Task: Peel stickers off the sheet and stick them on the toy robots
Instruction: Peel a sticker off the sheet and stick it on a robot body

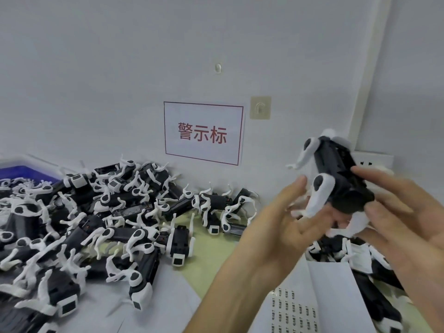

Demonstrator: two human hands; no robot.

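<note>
Aloft, toy robot point(336, 162) in the curled right hand point(403, 212); left hand point(281, 219) slack, fingers apart, beside its leg.

Site, as I read it from my feed: factory assembly station. Evidence: heap of identical toy robots point(96, 224) on tabletop point(209, 248); blue bin point(24, 171) at heap's far left; red-bordered printed sign point(204, 133) on bare white wall point(120, 68); sheet point(293, 313) of repeated small stickers at near edge.
</note>
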